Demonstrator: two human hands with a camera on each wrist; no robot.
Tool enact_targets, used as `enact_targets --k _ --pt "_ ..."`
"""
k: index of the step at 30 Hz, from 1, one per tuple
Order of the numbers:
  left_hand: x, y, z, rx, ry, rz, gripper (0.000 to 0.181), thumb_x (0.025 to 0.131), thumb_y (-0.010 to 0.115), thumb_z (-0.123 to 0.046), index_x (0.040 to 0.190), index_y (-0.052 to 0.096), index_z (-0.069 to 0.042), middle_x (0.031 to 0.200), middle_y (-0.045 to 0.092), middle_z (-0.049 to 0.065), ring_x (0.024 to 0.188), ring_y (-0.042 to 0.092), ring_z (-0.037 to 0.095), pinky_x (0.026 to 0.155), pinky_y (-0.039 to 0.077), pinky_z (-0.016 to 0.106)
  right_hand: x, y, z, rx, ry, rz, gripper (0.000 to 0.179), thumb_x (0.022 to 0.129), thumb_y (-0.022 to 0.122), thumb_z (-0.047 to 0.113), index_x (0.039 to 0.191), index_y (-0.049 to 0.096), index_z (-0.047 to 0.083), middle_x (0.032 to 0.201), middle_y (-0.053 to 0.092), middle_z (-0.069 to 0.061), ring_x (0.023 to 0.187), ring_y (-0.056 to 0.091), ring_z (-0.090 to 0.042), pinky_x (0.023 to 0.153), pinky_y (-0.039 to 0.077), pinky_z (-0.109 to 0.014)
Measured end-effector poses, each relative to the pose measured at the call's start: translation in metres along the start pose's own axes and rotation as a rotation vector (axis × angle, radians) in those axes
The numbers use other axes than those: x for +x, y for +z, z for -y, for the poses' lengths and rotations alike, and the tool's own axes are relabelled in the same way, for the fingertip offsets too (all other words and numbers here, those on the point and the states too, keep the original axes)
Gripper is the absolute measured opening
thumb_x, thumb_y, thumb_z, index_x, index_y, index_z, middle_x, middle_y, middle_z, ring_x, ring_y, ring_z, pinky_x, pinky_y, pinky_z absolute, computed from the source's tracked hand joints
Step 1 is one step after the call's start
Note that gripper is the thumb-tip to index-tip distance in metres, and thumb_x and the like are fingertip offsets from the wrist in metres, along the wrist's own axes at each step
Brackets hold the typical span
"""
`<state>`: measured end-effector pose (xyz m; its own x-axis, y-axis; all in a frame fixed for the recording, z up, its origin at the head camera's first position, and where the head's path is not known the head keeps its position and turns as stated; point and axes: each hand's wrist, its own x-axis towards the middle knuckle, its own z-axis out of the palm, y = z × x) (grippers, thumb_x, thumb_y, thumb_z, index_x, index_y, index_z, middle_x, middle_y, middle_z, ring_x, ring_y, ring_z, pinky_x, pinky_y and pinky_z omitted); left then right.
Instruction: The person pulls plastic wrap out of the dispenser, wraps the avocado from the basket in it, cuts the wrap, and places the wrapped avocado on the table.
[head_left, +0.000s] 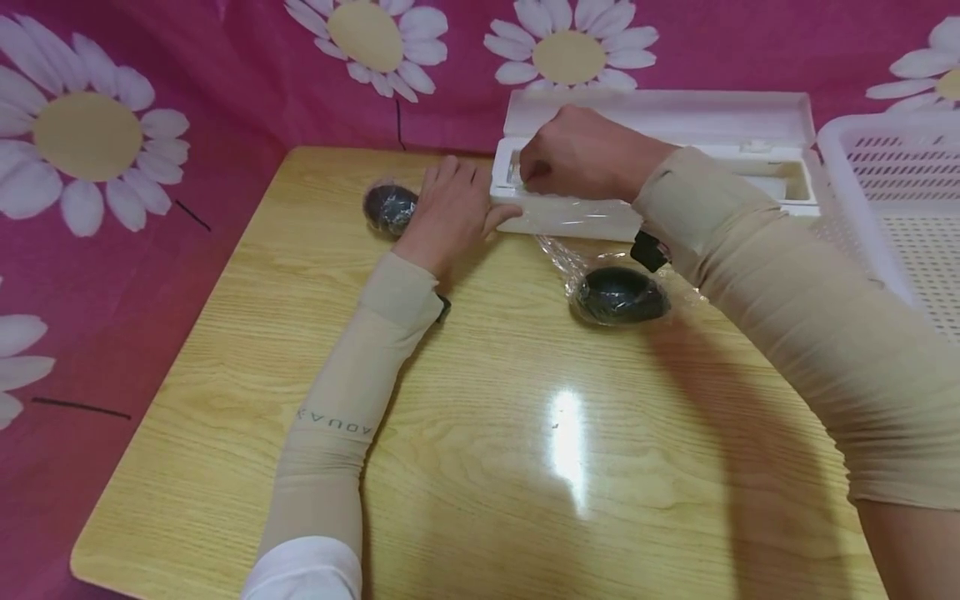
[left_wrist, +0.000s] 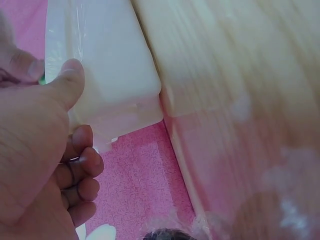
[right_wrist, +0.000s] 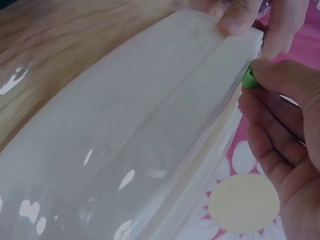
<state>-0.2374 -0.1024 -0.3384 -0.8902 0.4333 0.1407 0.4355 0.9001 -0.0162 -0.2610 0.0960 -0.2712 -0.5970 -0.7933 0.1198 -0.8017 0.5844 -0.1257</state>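
A long white cling film dispenser box [head_left: 600, 223] stands at the back of the table, its lid [head_left: 720, 117] raised. My left hand [head_left: 453, 204] grips the box's left end, the thumb [left_wrist: 70, 82] on its front wall and the other fingers curled at the end. At that same end my right hand [head_left: 592, 154] pinches a small green slider [right_wrist: 248, 79], visible in the right wrist view. Clear film [head_left: 558, 252] drapes over the front and runs down to a dark green, avocado-like fruit [head_left: 621, 296] wrapped in it. Another film-wrapped dark fruit [head_left: 388, 208] lies left of my left hand.
A white perforated basket [head_left: 862, 212] stands right of the box. The wooden table [head_left: 465, 467] reaches toward me, with its left edge in view. Behind it hangs a pink cloth [head_left: 240, 75] printed with big daisies.
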Motion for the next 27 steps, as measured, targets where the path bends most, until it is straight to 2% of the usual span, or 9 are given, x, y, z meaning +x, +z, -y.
enact_targets --k 4,9,14,21,27 --pt "0.001 0.000 -0.001 0.000 0.003 0.015 0.061 0.095 0.039 -0.064 0.106 0.052 -0.005 0.097 0.056 0.010 0.097 0.040 0.027 0.091 0.031 0.039 -0.013 -0.004 -0.003 0.012 0.011 -0.003 0.009 0.085 0.065 0.010 0.084 0.074 0.008 0.082 0.075 -0.006 0.076 0.069 -0.024 0.078 0.053 -0.042" --pt "-0.001 0.000 -0.002 -0.010 0.006 -0.001 0.060 0.096 0.039 -0.063 0.100 0.052 -0.005 0.096 0.054 0.010 0.097 0.039 0.027 0.092 0.032 0.039 -0.027 -0.009 -0.006 0.009 0.041 0.033 0.009 0.087 0.064 0.012 0.086 0.073 0.009 0.084 0.075 -0.006 0.079 0.070 -0.022 0.080 0.053 -0.041" --pt "-0.001 -0.002 -0.005 -0.024 0.007 0.010 0.061 0.096 0.037 -0.064 0.100 0.053 -0.006 0.095 0.052 0.009 0.097 0.038 0.027 0.092 0.032 0.039 -0.042 -0.013 -0.011 -0.019 0.058 0.047 0.010 0.087 0.062 0.012 0.083 0.071 0.010 0.078 0.072 -0.005 0.071 0.064 -0.018 0.074 0.051 -0.037" --pt "0.001 -0.004 -0.004 -0.030 -0.009 0.052 0.065 0.096 0.037 -0.064 0.112 0.053 -0.004 0.104 0.056 0.011 0.103 0.039 0.028 0.097 0.031 0.041 -0.063 -0.018 -0.017 -0.069 0.080 0.078 0.011 0.088 0.061 0.010 0.078 0.066 0.010 0.071 0.067 -0.004 0.065 0.057 -0.015 0.067 0.047 -0.034" --pt "0.000 -0.005 -0.005 -0.040 -0.007 0.055 0.063 0.096 0.036 -0.064 0.107 0.053 -0.004 0.100 0.055 0.010 0.101 0.039 0.028 0.096 0.030 0.041 -0.084 -0.023 -0.024 -0.074 0.105 0.102 0.014 0.086 0.061 0.007 0.074 0.063 0.012 0.067 0.063 -0.002 0.062 0.054 -0.014 0.065 0.045 -0.032"
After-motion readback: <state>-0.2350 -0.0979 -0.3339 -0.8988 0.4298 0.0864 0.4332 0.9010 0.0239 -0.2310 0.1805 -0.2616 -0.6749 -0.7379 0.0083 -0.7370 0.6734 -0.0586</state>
